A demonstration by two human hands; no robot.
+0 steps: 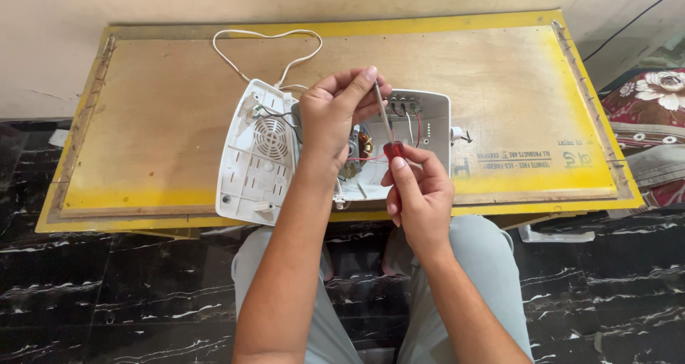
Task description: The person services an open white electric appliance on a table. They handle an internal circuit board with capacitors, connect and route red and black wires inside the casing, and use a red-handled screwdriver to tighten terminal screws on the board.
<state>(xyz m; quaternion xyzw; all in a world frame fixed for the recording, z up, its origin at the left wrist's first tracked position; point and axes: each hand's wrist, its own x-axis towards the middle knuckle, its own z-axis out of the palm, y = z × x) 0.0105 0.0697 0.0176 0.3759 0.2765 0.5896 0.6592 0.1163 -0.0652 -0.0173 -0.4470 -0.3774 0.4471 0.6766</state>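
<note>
**My two hands on a screwdriver above an opened white appliance**

I am looking down at a yellow-edged wooden board (pixel 178 121) that lies over my lap like a low table. Towards its left stands the detached white cover (pixel 257 157) of the appliance, tilted up, its round vent grille facing me. A thin white cord (pixel 267 36) loops away from it across the board towards the wall.

My left hand (pixel 332 118) reaches up from below, forearm rising almost straight, wrist bent over the open casing. Its fingers are curled in, and the thumb and forefinger tips pinch the upper end of the metal shaft of a screwdriver (pixel 386 125). This hand hides much of the inside of the casing.

The screwdriver slants down to the right, its red handle at the lower end. My right hand (pixel 421 193) sits just below, fingers closed loosely round that handle, thumb pressed up against it.

Behind both hands lies the white appliance body (pixel 432 132), open, with red, green and black wires showing. Far right, beyond the board, is a floral cushion (pixel 653 96) on the dark marble floor (pixel 107 285)
</note>
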